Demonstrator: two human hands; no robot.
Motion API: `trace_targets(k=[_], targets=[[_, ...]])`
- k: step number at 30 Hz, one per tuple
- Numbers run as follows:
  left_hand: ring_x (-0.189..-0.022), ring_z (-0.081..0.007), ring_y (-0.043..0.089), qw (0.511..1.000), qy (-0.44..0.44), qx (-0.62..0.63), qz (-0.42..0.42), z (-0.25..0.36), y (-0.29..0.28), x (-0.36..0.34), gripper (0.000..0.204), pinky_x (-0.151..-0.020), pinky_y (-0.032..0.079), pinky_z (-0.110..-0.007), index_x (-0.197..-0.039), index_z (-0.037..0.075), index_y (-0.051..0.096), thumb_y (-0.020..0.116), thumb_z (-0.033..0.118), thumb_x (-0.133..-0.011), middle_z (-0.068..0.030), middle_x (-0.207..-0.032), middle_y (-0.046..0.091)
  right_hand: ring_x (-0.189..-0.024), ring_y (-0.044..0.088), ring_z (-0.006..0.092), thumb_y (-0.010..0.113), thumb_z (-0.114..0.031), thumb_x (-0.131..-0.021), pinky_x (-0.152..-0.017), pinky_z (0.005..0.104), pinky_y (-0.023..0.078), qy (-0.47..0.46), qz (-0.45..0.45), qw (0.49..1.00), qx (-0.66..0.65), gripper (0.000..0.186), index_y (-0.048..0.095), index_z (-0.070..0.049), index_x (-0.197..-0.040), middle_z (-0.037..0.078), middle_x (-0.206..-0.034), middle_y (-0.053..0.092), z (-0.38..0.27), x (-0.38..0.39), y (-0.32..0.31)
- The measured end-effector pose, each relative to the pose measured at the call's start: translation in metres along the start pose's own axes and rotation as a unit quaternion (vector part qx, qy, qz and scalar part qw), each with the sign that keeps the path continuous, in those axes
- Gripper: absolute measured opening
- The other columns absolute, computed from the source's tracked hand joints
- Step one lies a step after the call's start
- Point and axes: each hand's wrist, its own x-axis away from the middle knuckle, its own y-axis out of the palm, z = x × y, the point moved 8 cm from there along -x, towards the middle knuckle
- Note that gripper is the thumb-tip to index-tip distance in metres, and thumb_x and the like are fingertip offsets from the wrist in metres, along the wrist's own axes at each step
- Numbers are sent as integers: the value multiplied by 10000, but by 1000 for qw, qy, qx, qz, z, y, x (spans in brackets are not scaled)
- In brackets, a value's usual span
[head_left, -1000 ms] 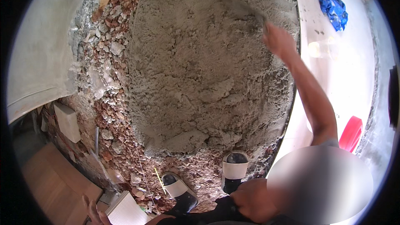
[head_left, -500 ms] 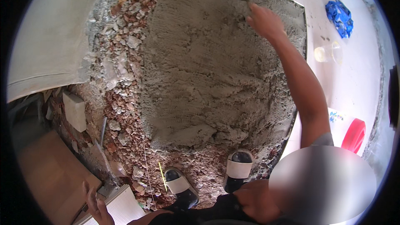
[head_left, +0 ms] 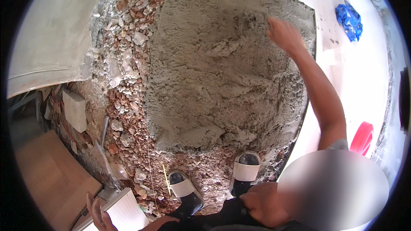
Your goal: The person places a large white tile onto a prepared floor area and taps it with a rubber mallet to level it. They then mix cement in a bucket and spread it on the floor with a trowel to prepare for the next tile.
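My right hand (head_left: 284, 34) is closed round the handle end of a trowel (head_left: 266, 20), low over the far right part of a bed of wet grey mortar (head_left: 192, 72). The trowel's blade is seen nearly edge-on and blends into the mortar. Left of it lies a rough, raised lump of mortar (head_left: 224, 47). Toward me the mortar's surface is ridged and uneven. At the lower left edge my left hand (head_left: 100, 214) is held up with its fingers apart and nothing in it, near a stack of white tiles (head_left: 126, 211).
Broken brick rubble (head_left: 128, 64) borders the mortar on the left, with a thin string (head_left: 150, 162) across it. Beyond are a grey slab (head_left: 51, 30), a white block (head_left: 74, 110) and a brown board (head_left: 55, 171). A blue plastic bag (head_left: 349, 20) and a red round object (head_left: 362, 138) are right.
My right hand has moved toward me and slightly right with the trowel. The blade has turned from lying flat leftward, and a rough mortar lump now shows beside it. My left hand stays raised.
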Motion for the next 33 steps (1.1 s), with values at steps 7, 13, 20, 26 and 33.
trace_targets(k=[7,13,20,26,33], targets=[[-1276,-337,440,999,50,-1,-7,-1,-4,5,473,-1034,374,-433,-1264,-29,527,467,340,-973,-190,-1441,403,-746,651,297,565,-190,-885,-638,425,531,-16,-148,989,6,155,485,-64,-930,124,-806,634,-14,95,46],[-1249,-340,456,995,75,61,-1,-19,-7,11,507,-1019,391,-441,-1275,-20,505,471,389,-977,-181,-1432,410,-536,554,169,561,-257,-909,-437,324,470,-29,-162,985,-58,191,460,-108,-843,56,-667,542,-30,274,71],[-1263,-350,430,983,160,84,-14,-17,-5,-2,544,-1045,378,-475,-1312,11,468,473,433,-969,-177,-1438,393,-552,508,152,557,-184,-903,-462,320,481,171,-90,970,-146,103,502,-102,-873,76,-701,565,9,282,28],[-1348,-313,348,985,145,82,-36,-32,8,-21,438,-1089,290,-461,-1277,-16,481,409,306,-988,-147,-1466,365,-564,554,196,428,-262,-974,-489,352,503,228,-106,967,-39,207,483,-67,-934,86,-693,556,46,229,41],[-1365,-302,318,969,181,147,-83,-33,21,-34,481,-1099,283,-467,-1270,-25,481,433,356,-979,-152,-1465,353,-510,496,181,460,-291,-970,-466,336,482,194,-169,957,-133,216,477,-82,-919,53,-654,525,-54,405,65]])
